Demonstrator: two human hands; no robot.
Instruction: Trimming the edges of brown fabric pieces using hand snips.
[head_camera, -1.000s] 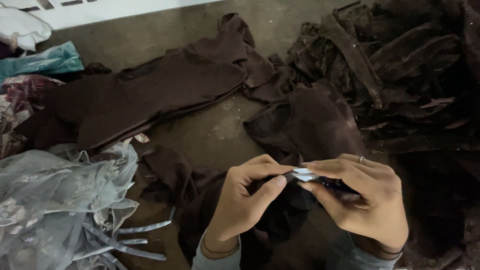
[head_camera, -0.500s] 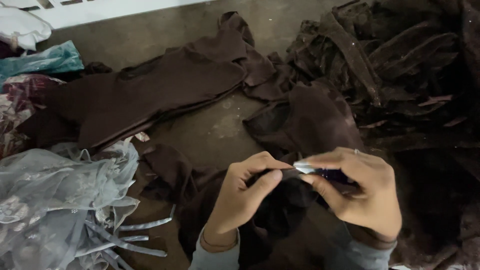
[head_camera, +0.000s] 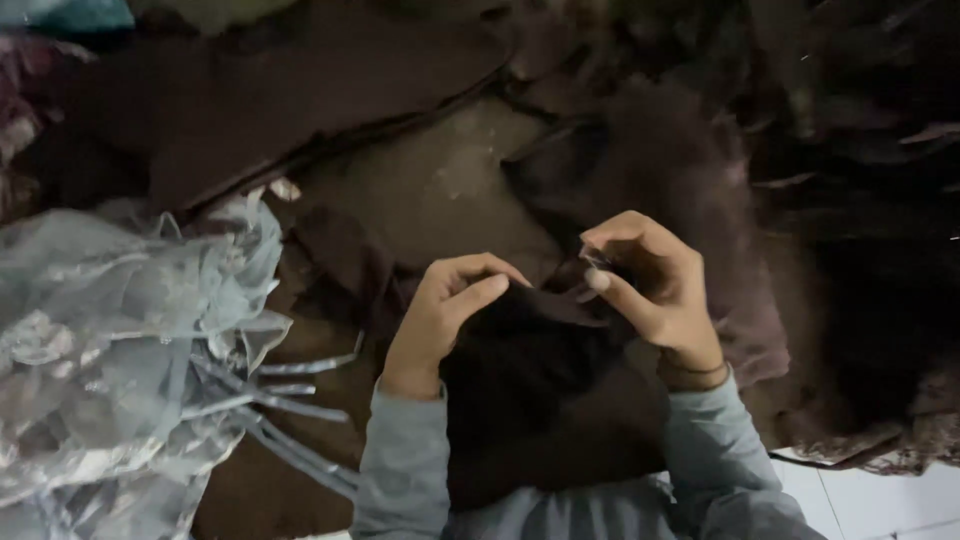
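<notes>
My left hand pinches the top edge of a dark brown cloth that hangs down over my lap between both grey sleeves. My right hand grips the same edge a little to the right, with fingers curled and thumb pressed against the cloth. A small pale glint shows between the right thumb and fingers, and I cannot tell what it is. The two hands are a few centimetres apart, held above the floor.
A heap of pale grey-blue sheer fabric with thin straps lies at the left. Brown garments are spread across the top, and a dark brown pile fills the right. Bare floor shows between them, with white tile at bottom right.
The view has closed in and tilted down. My hands have drawn apart and now sit on the cloth's upper edge. The silvery tool in my right hand is mostly hidden now.
</notes>
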